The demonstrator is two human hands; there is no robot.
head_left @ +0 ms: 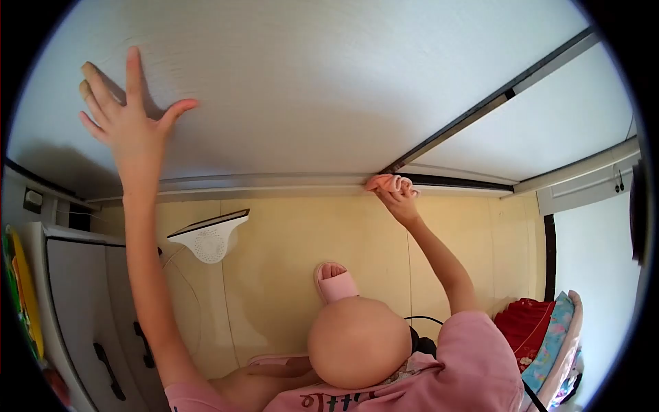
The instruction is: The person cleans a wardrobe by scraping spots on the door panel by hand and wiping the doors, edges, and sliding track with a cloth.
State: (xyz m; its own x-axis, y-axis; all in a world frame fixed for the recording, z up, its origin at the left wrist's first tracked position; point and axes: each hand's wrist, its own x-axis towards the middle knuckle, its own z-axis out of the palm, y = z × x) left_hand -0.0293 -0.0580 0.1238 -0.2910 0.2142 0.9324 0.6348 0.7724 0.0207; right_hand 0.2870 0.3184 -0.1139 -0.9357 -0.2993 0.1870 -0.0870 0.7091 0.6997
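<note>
My left hand (130,117) lies with its fingers spread against a large white panel (274,89). In my right hand (401,201) is a bunched pink cloth (390,183), gripped between the fingers. The cloth touches the pale ledge (295,187) along the panel's lower edge, close to where a dark-edged strip (473,113) meets it. Part of the cloth is hidden by my fingers.
A white device with a perforated face (210,244) stands on the yellowish tiled floor (274,240), a thin cord beside it. Grey cabinet doors with dark handles (108,371) are at the left. Folded red and blue fabric (542,329) lies at the right. A pink slipper (338,285) is on my foot.
</note>
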